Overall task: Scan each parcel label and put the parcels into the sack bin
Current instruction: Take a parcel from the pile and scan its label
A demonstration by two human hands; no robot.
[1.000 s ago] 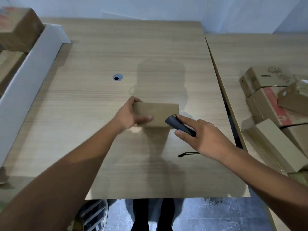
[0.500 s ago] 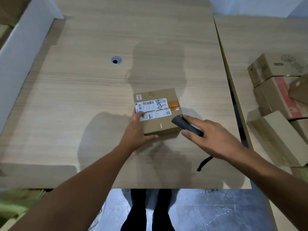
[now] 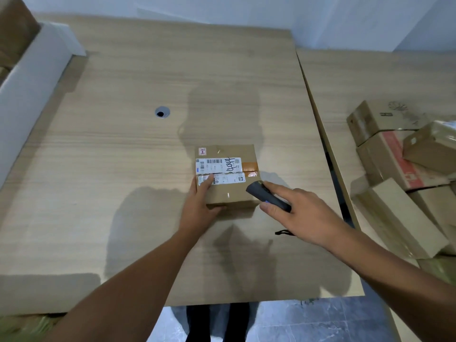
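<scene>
The parcel (image 3: 234,193) lies flat on the table (image 3: 111,181), label (image 3: 219,164) up; my left hand (image 3: 199,208) grips its near-left corner, a fingertip covering the lower strip. My right hand (image 3: 306,215) clasps the scanner (image 3: 267,196) beside the parcel's edge, so I fear the beam skims past the barcode.

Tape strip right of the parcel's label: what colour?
Orange tape, best seen in the head view.
</scene>
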